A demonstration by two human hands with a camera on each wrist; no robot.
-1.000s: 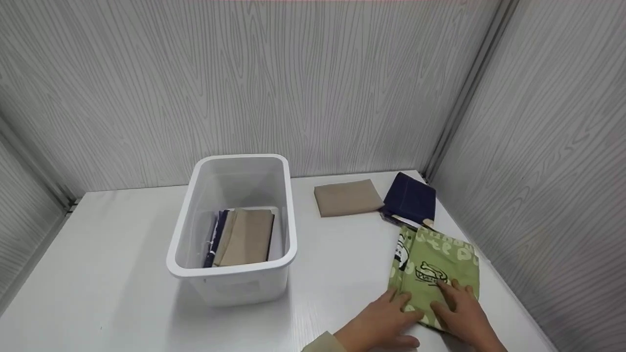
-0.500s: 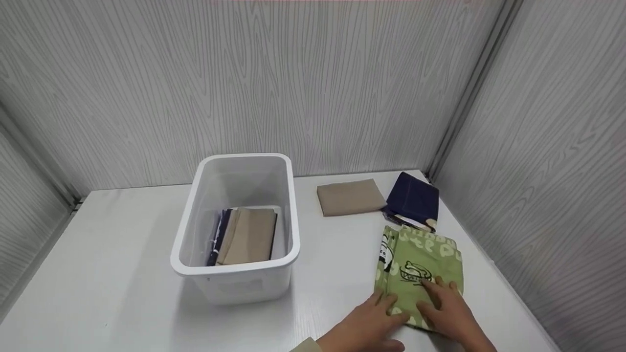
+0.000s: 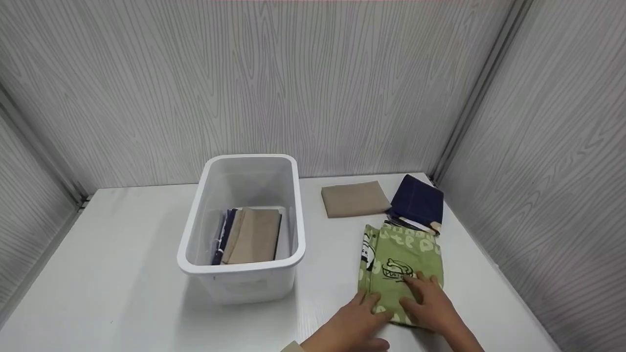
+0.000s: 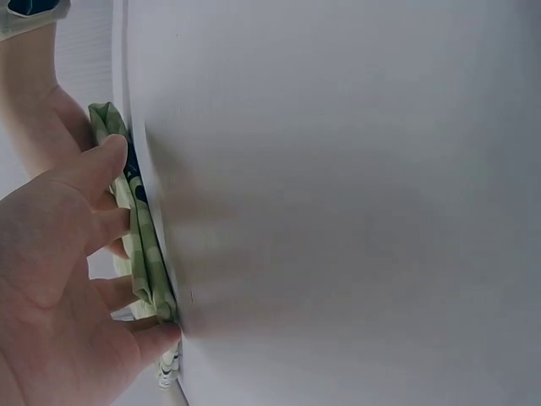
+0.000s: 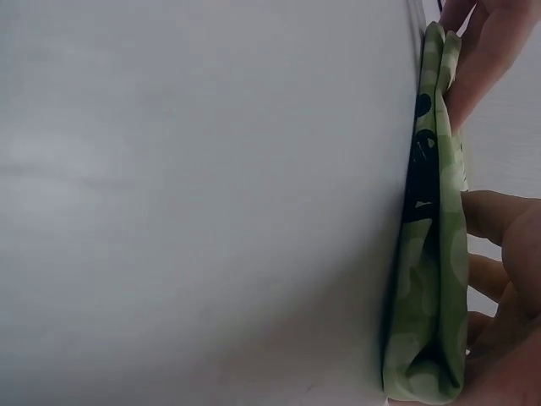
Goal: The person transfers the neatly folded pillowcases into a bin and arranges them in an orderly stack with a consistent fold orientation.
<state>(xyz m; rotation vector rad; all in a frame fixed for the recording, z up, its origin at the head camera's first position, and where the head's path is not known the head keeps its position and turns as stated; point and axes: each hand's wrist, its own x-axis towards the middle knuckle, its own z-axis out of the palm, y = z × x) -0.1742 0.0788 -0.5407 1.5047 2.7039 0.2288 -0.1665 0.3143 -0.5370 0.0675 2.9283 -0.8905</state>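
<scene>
A folded green cloth (image 3: 408,252), printed with pale letters and black drawings, lies flat on the white table at the right. My left hand (image 3: 349,323) rests on its near left corner with the fingers spread. On the cloth's near right part lie the fingers of my right hand (image 3: 431,304). Layered folds along the near edge of the green cloth (image 4: 145,241) show in the left wrist view, with fingertips touching them. In the right wrist view, the fingers of my right hand (image 5: 520,254) press the top of the folded stack from above.
Left of the hands stands a white plastic bin (image 3: 239,267) holding folded tan cloth (image 3: 254,237) and navy cloth (image 3: 226,237). Behind the green cloth lie another folded tan cloth (image 3: 356,199) and a navy cloth (image 3: 418,201). Wood-grain panels (image 3: 254,88) border the table.
Both hands have slid the green cloth leftward over the table, away from the right edge. The head view has turned slightly left, so the bin appears a little further right.
</scene>
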